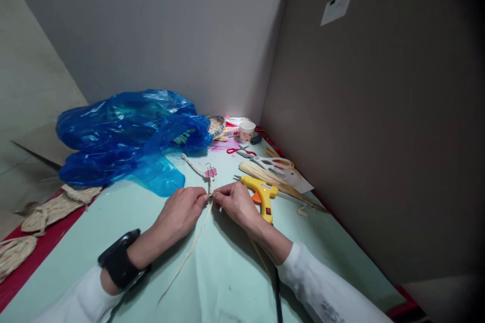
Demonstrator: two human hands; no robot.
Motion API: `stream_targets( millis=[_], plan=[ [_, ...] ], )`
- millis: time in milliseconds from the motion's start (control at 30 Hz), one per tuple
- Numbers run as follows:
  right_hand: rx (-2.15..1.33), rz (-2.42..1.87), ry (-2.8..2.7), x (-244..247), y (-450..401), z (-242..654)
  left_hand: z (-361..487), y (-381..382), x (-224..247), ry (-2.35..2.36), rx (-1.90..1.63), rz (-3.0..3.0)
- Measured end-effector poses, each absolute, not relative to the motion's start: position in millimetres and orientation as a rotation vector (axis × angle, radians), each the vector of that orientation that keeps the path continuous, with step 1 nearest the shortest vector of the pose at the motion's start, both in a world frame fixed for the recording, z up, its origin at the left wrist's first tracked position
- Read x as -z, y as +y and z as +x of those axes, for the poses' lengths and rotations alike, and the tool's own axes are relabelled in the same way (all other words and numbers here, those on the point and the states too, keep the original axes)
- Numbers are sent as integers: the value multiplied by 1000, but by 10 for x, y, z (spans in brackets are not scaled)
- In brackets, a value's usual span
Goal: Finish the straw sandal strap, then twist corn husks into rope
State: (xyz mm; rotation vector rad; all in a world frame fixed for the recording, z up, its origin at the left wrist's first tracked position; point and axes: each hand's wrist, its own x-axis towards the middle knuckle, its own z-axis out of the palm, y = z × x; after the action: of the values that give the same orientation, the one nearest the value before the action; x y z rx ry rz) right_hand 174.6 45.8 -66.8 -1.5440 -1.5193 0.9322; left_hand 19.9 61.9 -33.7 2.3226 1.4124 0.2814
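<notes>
A narrow pale braid (195, 166) runs across the table, with a pink binder clip (210, 172) on it. Just below the clip, my left hand (185, 210) pinches the strands from the left side. My right hand (235, 203) pinches them from the right, its fingertips nearly touching those of the left. A long loose strand (186, 258) trails from between my fingers toward the front of the table. Beside my right hand lies a yellow glue gun (262, 195) with an orange trigger.
A crumpled blue plastic bag (129, 131) fills the back left. White-handled scissors (273, 163), red-handled scissors (242, 151), a paper cup (246, 131) and a fibre bundle (265, 176) lie at the right. Braided pieces (56, 210) rest on the left edge. Walls stand behind and right.
</notes>
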Motion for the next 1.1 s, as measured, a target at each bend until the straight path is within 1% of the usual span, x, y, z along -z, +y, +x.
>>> stream_targets(
  millis=[200, 367, 467, 533, 633, 700, 867, 1000, 1100],
  plan=[
    [-1051, -1465, -1396, 658, 441, 1744, 357, 319, 328, 1476, -189, 2349],
    [-1350, -1338, -1219, 601, 434, 1747, 479, 69, 454, 1448, -133, 2388],
    [-1455, -1306, -1115, 562, 443, 1750, 469, 62, 436, 1391, -176, 2372],
    [-1477, -1291, -1072, 546, 449, 1751, 427, 140, 377, 1376, -274, 2326],
    [-1486, -1273, -1043, 538, 452, 1745, 344, 354, 294, 1436, -499, 2169],
    [-1488, -1272, -1044, 542, 451, 1737, 309, 499, 288, 1408, -582, 2017],
    [-1480, -1307, -1137, 563, 446, 1747, 345, 642, 420, 1093, -529, 1601],
    [-1373, -1408, -1317, 562, 451, 1803, 363, 628, 481, 1055, -526, 1373],
    [-1200, -1511, -1512, 541, 453, 1840, 358, 632, 508, 1073, -553, 1294]
  ],
)
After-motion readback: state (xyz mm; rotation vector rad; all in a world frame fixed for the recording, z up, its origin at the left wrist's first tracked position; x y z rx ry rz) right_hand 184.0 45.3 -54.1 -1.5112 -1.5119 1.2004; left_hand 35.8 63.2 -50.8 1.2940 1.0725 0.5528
